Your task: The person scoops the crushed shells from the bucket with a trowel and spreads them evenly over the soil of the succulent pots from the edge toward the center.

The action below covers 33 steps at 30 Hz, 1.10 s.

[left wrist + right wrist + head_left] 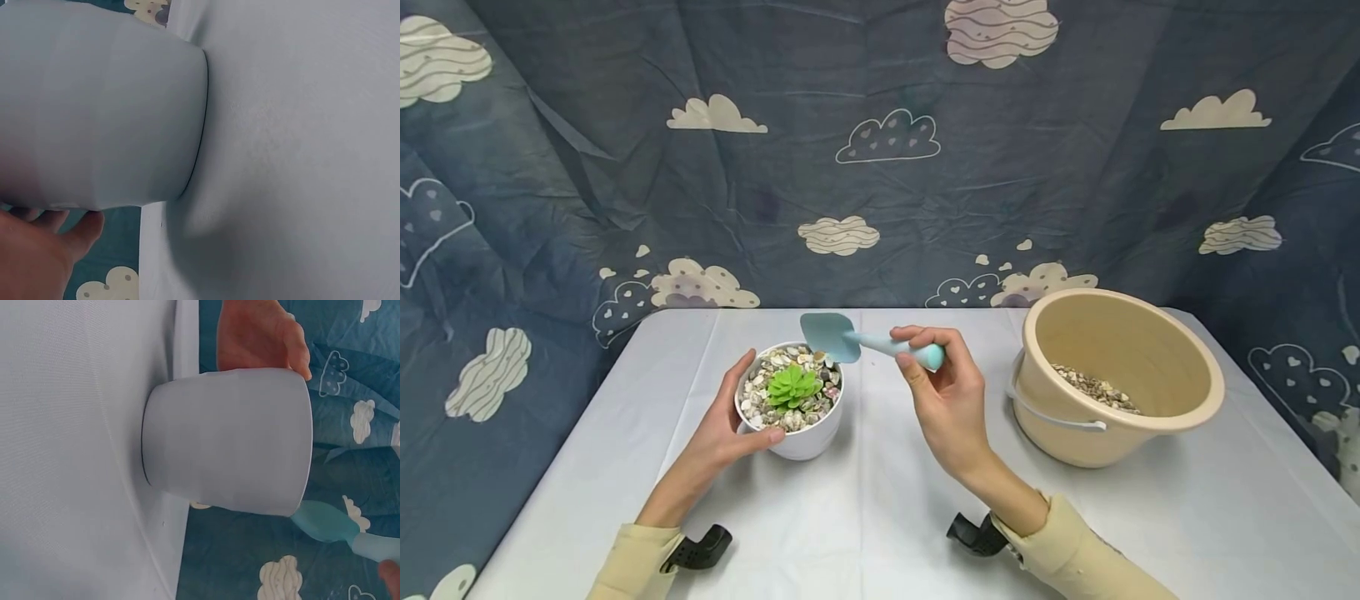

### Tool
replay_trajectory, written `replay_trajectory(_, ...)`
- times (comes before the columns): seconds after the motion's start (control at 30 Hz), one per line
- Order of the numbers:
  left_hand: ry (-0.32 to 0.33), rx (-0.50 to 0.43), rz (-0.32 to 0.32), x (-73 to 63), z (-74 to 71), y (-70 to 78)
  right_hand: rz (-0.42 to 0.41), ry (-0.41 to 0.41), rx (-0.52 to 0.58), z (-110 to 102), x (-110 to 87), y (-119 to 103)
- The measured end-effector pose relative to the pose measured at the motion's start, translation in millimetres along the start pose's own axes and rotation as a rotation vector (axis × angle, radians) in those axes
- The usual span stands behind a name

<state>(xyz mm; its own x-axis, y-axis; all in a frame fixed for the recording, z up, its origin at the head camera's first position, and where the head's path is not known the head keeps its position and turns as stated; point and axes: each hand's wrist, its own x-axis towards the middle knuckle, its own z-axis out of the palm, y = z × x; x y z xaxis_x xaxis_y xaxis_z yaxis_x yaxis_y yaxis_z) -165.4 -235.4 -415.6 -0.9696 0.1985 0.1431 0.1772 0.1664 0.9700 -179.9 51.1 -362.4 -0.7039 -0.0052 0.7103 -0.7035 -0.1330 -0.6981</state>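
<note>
A white flower pot (805, 440) stands on the table, filled with small pebbles (765, 398) around a green succulent (793, 386). My left hand (727, 429) holds the pot from its left side, thumb at the near rim and fingers round the far side. In the left wrist view, those fingertips (84, 234) lie against the pot wall. My right hand (946, 398) grips the handle of a light blue trowel (831, 336) between thumb and fingers. The trowel's blade is tilted at the pot's right rim, and the right wrist view shows its edge close by that rim.
A beige bucket (1067, 446) with a white handle stands at the right of the table, with more pebbles (1097, 390) in its bottom. White cloth covers the table (895, 500). Behind it hangs a dark blue curtain (880, 200) with a cloud print.
</note>
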Motion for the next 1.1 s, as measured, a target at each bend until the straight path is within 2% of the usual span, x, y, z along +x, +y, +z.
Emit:
replay_trajectory(0.5,0.055,0.077,-0.023,1.1,4.7,2.3,-0.021,-0.007,0.013,-2.6,-3.3,0.7)
replay_trajectory(0.8,0.085,0.115,-0.054,-1.2,7.5,4.5,-0.059,0.04,0.023,-5.9,-1.5,2.6)
replay_trajectory(0.93,0.1,0.123,-0.076,-3.0,9.2,6.3,-0.027,0.074,0.021,-9.3,0.0,3.7)
replay_trajectory(1.1,0.126,0.119,-0.096,-3.8,11.8,5.8,0.058,0.119,0.084,-13.2,2.3,4.8)
